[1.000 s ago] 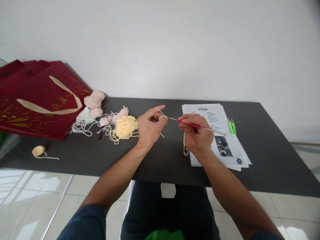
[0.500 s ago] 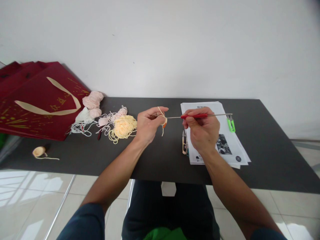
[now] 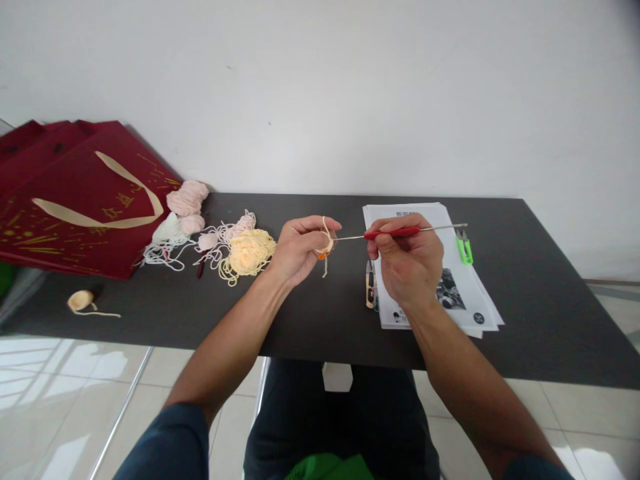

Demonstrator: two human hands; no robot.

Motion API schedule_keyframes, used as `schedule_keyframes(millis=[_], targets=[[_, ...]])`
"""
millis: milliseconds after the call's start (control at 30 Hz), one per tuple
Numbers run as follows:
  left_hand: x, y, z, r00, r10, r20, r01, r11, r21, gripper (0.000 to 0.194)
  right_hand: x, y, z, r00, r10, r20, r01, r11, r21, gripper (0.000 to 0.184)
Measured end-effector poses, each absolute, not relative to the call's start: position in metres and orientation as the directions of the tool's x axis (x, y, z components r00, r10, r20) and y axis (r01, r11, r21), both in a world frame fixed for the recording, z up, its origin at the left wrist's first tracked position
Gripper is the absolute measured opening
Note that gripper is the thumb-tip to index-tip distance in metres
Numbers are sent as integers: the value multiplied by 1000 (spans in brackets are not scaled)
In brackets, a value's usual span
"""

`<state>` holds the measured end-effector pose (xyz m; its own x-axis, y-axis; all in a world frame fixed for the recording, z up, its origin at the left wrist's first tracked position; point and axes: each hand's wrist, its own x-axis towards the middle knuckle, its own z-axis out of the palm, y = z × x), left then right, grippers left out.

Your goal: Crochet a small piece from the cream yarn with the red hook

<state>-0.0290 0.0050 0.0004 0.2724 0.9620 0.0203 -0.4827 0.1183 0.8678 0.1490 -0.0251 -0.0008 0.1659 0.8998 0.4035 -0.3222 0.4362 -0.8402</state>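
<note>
My left hand (image 3: 299, 248) is closed, pinching a small cream crochet piece (image 3: 326, 248) with a yarn strand looped over the forefinger and a tail hanging below. My right hand (image 3: 407, 263) grips a crochet hook (image 3: 400, 232) by its red handle. The hook lies nearly level, its metal tip pointing left into the small piece. Both hands hover above the dark table (image 3: 310, 313). A loose heap of pale yellow yarn (image 3: 249, 253) lies just left of my left hand.
Printed sheets (image 3: 460, 293) lie under my right hand, with green thread snips (image 3: 463, 247) at their right and a small tool (image 3: 369, 287) at their left edge. Pink and white yarn balls (image 3: 186, 200), a dark red paper bag (image 3: 75, 200) and a small cream piece (image 3: 80, 301) are at the left.
The right hand has swung the hook from slanting down-right to nearly level and raised it. The left hand curled its forefinger down over the piece; the yarn tail now hangs below.
</note>
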Motion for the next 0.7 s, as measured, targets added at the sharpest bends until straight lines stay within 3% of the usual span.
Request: schedule_keyframes(millis=[333, 500, 700], targets=[[-31, 6, -1, 282, 959, 30, -479, 113, 871, 21, 149, -24, 4, 140, 944, 300, -410, 331, -850, 26], [-26, 3, -4, 132, 981, 142, -440, -71, 895, 21, 142, -22, -2, 128, 979, 159, -525, 203, -827, 23], [-17, -3, -10, 58, 991, 121, -362, -92, 928, 26, 127, -24, -8, 134, 988, 73, -550, 135, -824, 18]])
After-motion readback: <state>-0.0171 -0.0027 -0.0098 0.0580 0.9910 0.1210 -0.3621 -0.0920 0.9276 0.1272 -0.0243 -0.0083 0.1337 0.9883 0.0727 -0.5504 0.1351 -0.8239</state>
